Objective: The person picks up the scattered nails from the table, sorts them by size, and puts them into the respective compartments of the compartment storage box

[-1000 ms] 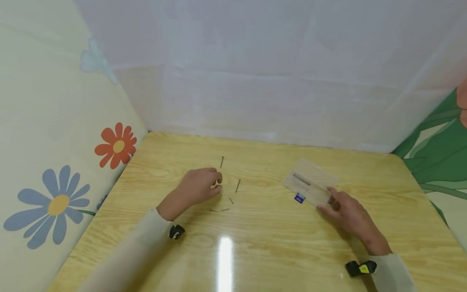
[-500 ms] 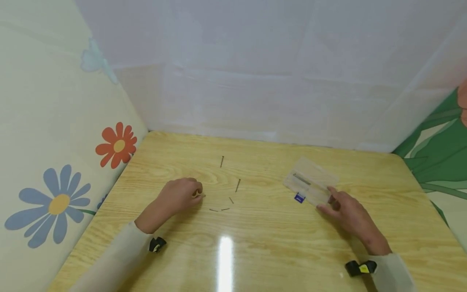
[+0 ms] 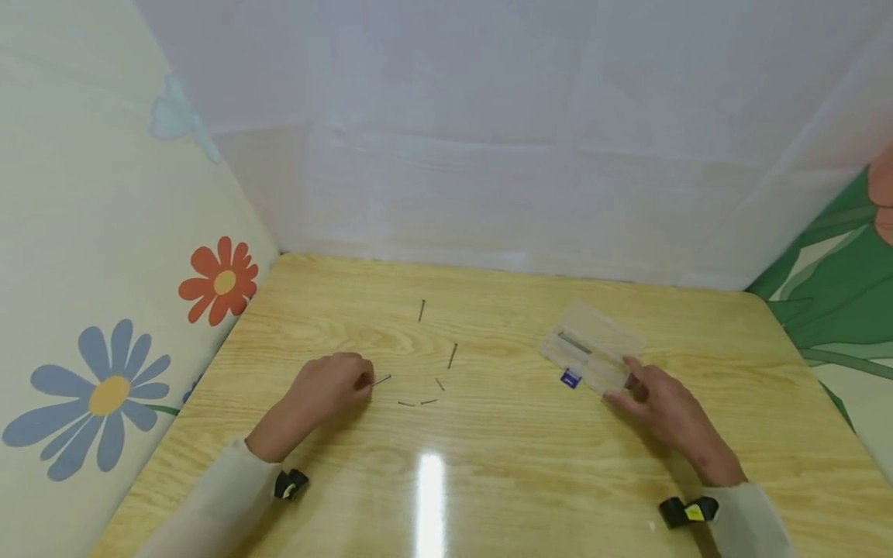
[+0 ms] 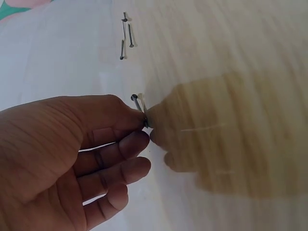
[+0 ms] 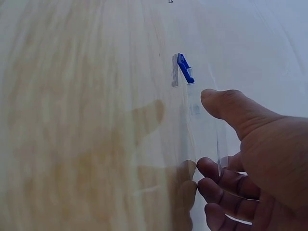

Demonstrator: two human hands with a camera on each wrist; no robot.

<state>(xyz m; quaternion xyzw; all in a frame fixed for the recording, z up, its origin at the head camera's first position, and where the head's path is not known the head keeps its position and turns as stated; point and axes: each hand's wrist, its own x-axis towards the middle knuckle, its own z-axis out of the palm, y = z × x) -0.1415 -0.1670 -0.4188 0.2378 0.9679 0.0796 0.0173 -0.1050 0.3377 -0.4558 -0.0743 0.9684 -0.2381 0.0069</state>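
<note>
My left hand [image 3: 324,395] pinches a dark nail [image 3: 380,380] between thumb and forefinger, its headed end sticking out to the right. In the left wrist view, the nail head [image 4: 134,97] shows past the thumb tip; the other fingers are loosely curled. My right hand [image 3: 666,411] holds the near right corner of a clear plastic box [image 3: 610,333] lying on the table. A long nail or screw [image 3: 574,342] lies in the box. The box's blue latch [image 3: 570,377] faces the near left, and in the right wrist view the latch [image 5: 185,69] stands beyond the thumb.
Several loose nails lie on the wooden table [image 3: 502,465] between the hands, including a long nail [image 3: 452,356], a farther nail [image 3: 422,310] and a short nail [image 3: 429,401]. A white sheet [image 3: 446,155] hangs behind, with flowered cloth [image 3: 105,232] at the left.
My left hand has moved left and toward me, away from the loose nails, and the nail in its fingers has come into plain sight. The right hand and the box have stayed put.
</note>
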